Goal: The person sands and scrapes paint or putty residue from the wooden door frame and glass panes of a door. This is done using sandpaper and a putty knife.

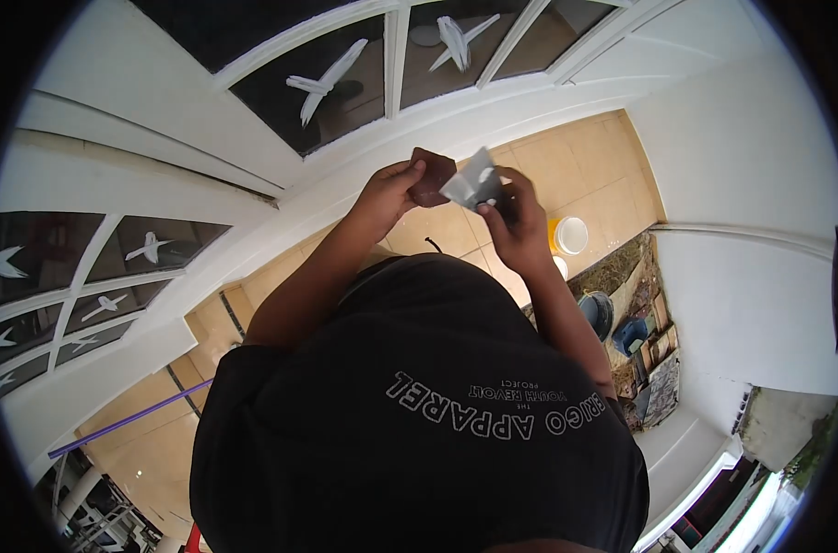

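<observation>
My left hand (393, 191) grips a flat, reddish-brown piece (432, 178) by its edge, with the thumb on its face. Beside it, my right hand (522, 214) is closed around a putty knife (472, 181). Its wide grey blade tilts toward the brown piece, and its corner comes close to the piece's edge. White paste shows on the blade. Both hands are in front of my chest, above the tiled floor (566, 157).
Ahead and left are white-framed windows (394, 64), their dark panes marked with white crosses. A yellow-and-white bucket (571, 236) stands on the floor at right, near a dark basin (596, 313) and a blue container (631, 336). A purple pole (129, 419) runs across the lower left.
</observation>
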`<state>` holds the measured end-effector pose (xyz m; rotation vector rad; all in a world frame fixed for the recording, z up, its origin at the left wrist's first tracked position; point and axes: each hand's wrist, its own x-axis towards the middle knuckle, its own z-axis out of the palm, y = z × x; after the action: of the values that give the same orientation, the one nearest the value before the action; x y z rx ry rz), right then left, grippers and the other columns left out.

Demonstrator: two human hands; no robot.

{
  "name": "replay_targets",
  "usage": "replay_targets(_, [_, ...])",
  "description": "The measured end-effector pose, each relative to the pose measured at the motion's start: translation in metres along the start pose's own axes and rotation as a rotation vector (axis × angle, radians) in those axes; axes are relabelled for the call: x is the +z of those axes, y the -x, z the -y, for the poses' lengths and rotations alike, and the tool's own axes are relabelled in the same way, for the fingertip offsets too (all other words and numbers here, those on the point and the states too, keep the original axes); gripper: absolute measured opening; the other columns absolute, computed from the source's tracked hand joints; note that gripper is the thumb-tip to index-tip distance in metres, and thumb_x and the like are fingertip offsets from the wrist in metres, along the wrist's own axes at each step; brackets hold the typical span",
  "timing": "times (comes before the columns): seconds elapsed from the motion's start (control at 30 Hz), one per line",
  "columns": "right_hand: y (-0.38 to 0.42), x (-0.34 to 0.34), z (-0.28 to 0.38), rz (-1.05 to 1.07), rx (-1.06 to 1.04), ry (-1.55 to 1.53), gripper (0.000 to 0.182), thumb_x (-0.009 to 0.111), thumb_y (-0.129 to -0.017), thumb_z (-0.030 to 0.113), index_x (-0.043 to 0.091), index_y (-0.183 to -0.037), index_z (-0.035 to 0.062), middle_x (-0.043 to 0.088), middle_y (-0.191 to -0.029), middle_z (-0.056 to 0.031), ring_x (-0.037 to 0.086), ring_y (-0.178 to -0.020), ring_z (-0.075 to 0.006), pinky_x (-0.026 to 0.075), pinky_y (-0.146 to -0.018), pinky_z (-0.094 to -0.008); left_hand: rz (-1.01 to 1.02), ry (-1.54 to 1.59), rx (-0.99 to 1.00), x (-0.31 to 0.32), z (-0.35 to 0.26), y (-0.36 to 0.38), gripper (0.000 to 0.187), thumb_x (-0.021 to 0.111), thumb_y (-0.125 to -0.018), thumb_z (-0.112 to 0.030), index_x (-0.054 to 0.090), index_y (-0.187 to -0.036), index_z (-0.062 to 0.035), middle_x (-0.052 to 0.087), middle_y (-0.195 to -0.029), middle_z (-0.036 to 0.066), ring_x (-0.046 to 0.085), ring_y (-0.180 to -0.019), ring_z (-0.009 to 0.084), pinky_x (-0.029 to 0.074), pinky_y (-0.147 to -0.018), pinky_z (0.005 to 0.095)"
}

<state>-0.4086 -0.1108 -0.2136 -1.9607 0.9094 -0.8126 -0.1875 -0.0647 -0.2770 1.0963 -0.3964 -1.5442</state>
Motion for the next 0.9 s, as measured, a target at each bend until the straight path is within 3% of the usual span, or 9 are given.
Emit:
replay_targets(0.1, [0.019,-0.005,-0.065,0.313,0.223,0.658,0.059,0.072,-0.081,0.007,0.046,-0.133,0.0059,0.064,-0.093,-0.0170,0.064,-0.076,-0.0295,0.051,-0.072,-0.0381,0.048,0.022,0.139,0.006,-0.012,-0.005,0.039,0.059,-0.100,-0.032,0.064,-0.122,-0.0005,0.068,-0.112,0.009,0.064,-0.102,0.0162,0.051,-0.091,0.0318])
replay_targets(0.27, [0.020,-0.036,-0.043,0.151,0.478,0.283,0.064,0.075,-0.077,0.011,0.048,-0.135,0.0104,0.064,-0.099,-0.0172,0.064,-0.077,-0.0298,0.053,-0.075,-0.0379,-0.095,-0.094,0.135,-0.009,-0.016,-0.003,0.038,0.059,-0.100,-0.031,0.063,-0.122,-0.0006,0.069,-0.111,0.008,0.066,-0.100,0.0166,0.051,-0.092,0.0315])
replay_targets(0.37, [0.018,-0.034,-0.036,0.222,0.635,-0.205,0.027,0.055,-0.098,0.018,0.057,-0.121,0.0034,0.067,-0.092,-0.0092,0.061,-0.066,-0.0132,0.052,-0.062,-0.0292,-0.091,-0.050,0.090,0.002,-0.006,0.000,0.037,0.058,-0.100,-0.030,0.063,-0.122,-0.0005,0.069,-0.111,0.008,0.067,-0.099,0.0172,0.052,-0.091,0.0320])
replay_targets(0.53, [0.015,-0.046,-0.012,0.438,0.670,-0.314,0.029,0.048,-0.104,0.028,0.058,-0.111,0.0020,0.068,-0.080,-0.0072,0.058,-0.057,-0.0102,0.051,-0.056,-0.0254,0.002,-0.103,0.023,0.013,0.010,-0.003,0.036,0.056,-0.101,-0.029,0.061,-0.123,-0.0006,0.068,-0.113,0.010,0.067,-0.102,0.0195,0.053,-0.092,0.0345])
replay_targets(0.6, [0.015,-0.052,-0.029,0.447,0.620,-0.438,0.031,0.051,-0.101,0.030,0.059,-0.108,0.0005,0.068,-0.078,-0.0131,0.061,-0.055,-0.0169,0.051,-0.056,-0.0305,0.282,0.115,-0.085,0.022,0.016,-0.004,0.036,0.055,-0.101,-0.027,0.059,-0.125,-0.0004,0.066,-0.117,0.011,0.066,-0.106,0.0219,0.052,-0.096,0.0356])
replay_targets(0.67, [0.019,-0.056,-0.069,0.378,0.611,0.585,0.032,0.052,-0.098,0.028,0.059,-0.108,-0.0014,0.070,-0.087,-0.0236,0.068,-0.080,-0.0391,0.053,-0.071,-0.0489,0.336,0.200,-0.229,0.022,0.015,-0.004,0.036,0.053,-0.102,-0.025,0.057,-0.128,-0.0002,0.064,-0.121,0.012,0.065,-0.109,0.0229,0.051,-0.099,0.0360])
replay_targets(0.73, [0.041,-0.083,-0.091,0.231,0.621,0.741,0.035,0.054,-0.094,0.029,0.058,-0.109,-0.0029,0.067,-0.094,-0.0304,0.062,-0.096,-0.0503,0.048,-0.081,-0.0574,0.161,0.078,-0.113,0.021,0.017,-0.015,0.037,0.054,-0.102,-0.025,0.055,-0.130,0.0001,0.064,-0.122,0.012,0.065,-0.109,0.0224,0.051,-0.099,0.0362])
replay_targets(0.8, [0.051,-0.101,-0.112,0.167,0.611,0.617,0.029,0.054,-0.097,0.028,0.058,-0.102,-0.0011,0.069,-0.081,-0.0230,0.068,-0.074,-0.0381,0.051,-0.066,-0.0480,0.063,-0.002,-0.081,0.011,0.012,-0.021,0.036,0.054,-0.102,-0.023,0.056,-0.131,-0.0018,0.064,-0.121,0.012,0.065,-0.110,0.0235,0.052,-0.097,0.0370])
replay_targets(0.9, [0.074,-0.104,-0.064,-0.118,0.810,-0.282,0.016,0.054,-0.101,0.021,0.055,-0.100,0.0051,0.054,-0.063,-0.0017,0.043,-0.047,-0.0058,0.036,-0.044,-0.0234,-0.051,-0.208,-0.084,0.000,0.016,-0.012,0.033,0.055,-0.101,-0.022,0.058,-0.127,-0.0014,0.066,-0.117,0.011,0.065,-0.108,0.0220,0.054,-0.095,0.0366])
